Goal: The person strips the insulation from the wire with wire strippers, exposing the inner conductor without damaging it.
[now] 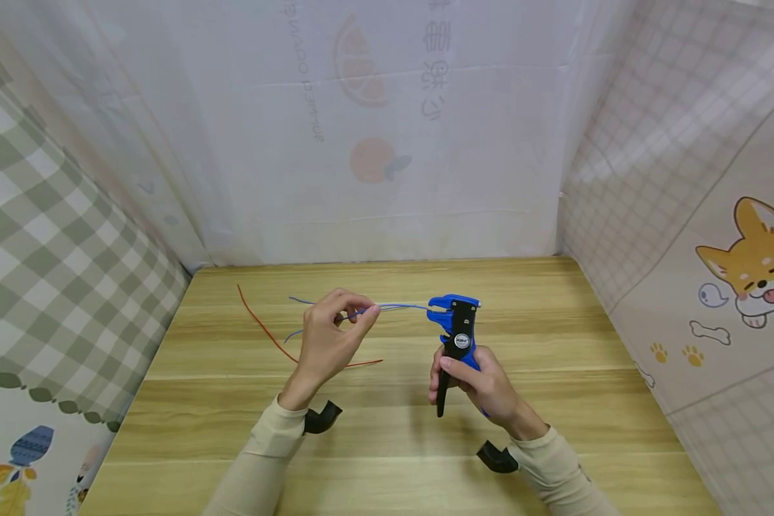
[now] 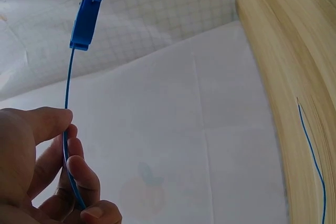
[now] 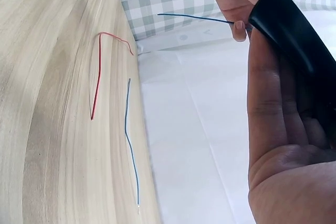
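My left hand (image 1: 335, 333) pinches a thin blue wire (image 1: 403, 306) between thumb and fingertips, and its tail hangs out past the hand on the left. The wire's far end reaches into the jaws of a blue and black wire stripper (image 1: 462, 326). Wrapped around the stripper's handles is my right hand (image 1: 490, 387), thumb across the front. In the right wrist view the black handle (image 3: 294, 45) lies along the curled fingers. The left wrist view shows the wire (image 2: 68, 82) running straight into the blue head (image 2: 86, 24).
A second blue wire (image 3: 131, 150), with a bare metal tip, lies on the wooden table (image 1: 232, 444) near its back edge. Left of it rests a bent red wire (image 1: 261, 324), partly behind my left hand in the head view. Fabric curtains (image 1: 387, 222) enclose the back and sides.
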A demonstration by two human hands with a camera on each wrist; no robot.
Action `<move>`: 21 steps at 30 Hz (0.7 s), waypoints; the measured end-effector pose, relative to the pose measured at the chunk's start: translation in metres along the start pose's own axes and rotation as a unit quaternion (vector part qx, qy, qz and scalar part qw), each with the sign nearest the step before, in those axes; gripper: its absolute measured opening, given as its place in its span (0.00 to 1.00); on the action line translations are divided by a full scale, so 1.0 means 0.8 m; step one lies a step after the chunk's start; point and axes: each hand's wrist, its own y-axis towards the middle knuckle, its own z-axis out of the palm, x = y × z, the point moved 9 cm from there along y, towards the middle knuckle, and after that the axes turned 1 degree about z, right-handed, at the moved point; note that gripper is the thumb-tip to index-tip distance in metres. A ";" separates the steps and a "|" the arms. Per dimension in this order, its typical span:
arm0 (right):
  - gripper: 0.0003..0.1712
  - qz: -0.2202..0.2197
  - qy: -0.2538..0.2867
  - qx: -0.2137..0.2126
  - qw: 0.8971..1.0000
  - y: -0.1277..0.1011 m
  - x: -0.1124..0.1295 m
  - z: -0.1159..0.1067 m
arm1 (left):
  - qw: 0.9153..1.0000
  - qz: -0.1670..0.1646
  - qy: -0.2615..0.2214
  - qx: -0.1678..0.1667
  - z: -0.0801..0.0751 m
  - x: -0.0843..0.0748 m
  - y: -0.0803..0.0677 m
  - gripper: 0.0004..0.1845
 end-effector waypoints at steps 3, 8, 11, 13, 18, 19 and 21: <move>0.12 0.003 -0.003 -0.001 1.000 0.001 0.000 0.001 | 1.000 0.005 -0.002 0.001 0.002 -0.002 0.000 0.04; 0.11 0.013 -0.005 -0.007 1.000 0.004 -0.002 0.002 | 1.000 0.007 -0.002 0.004 0.003 -0.004 0.000 0.04; 0.12 0.010 -0.005 -0.004 1.000 0.005 -0.002 0.003 | 1.000 0.010 0.001 0.005 0.004 -0.006 0.001 0.04; 0.13 0.007 -0.006 0.001 1.000 0.006 -0.002 0.005 | 1.000 0.011 0.004 0.005 0.005 -0.007 0.001 0.04; 0.15 0.004 -0.011 0.006 1.000 0.007 -0.003 0.006 | 1.000 0.013 0.004 0.008 0.007 -0.008 0.002 0.03; 0.15 0.004 -0.011 0.006 1.000 0.007 -0.003 0.006 | 1.000 0.013 0.003 0.009 0.007 -0.008 0.001 0.03; 0.15 0.003 -0.012 0.007 1.000 0.007 -0.003 0.006 | 1.000 0.012 0.000 0.010 0.008 -0.008 0.001 0.03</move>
